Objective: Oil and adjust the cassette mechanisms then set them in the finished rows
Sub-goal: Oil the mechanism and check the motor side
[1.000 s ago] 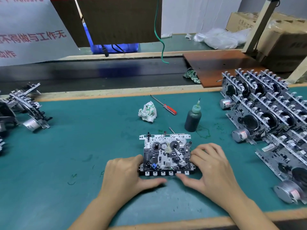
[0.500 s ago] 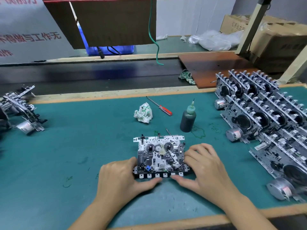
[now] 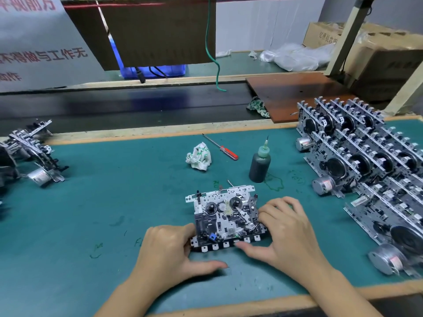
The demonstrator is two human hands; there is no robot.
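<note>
One cassette mechanism (image 3: pixel 225 217), a white metal plate with two reels and a row of black keys along its near edge, lies flat on the green mat (image 3: pixel 114 202). My left hand (image 3: pixel 169 250) grips its left end, fingers curled at the side and thumb stretched along the near edge. My right hand (image 3: pixel 286 229) grips the right end, fingers curled over the top and thumb at the key row. A dark oil bottle (image 3: pixel 259 164) with a green needle tip stands just behind. Finished rows of mechanisms (image 3: pixel 366 161) stand on edge at the right.
A crumpled rag (image 3: pixel 198 156) and a red-handled screwdriver (image 3: pixel 223 149) lie behind the mechanism. More mechanisms (image 3: pixel 32 154) are piled at the left edge. A dark conveyor belt (image 3: pixel 126 106) runs behind the mat, with a brown board (image 3: pixel 295 92) on it and cardboard boxes (image 3: pixel 384 62) beyond.
Both hands keep their grip on the mechanism. My left thumb has spread further out from the key row; the view has drifted slightly.
</note>
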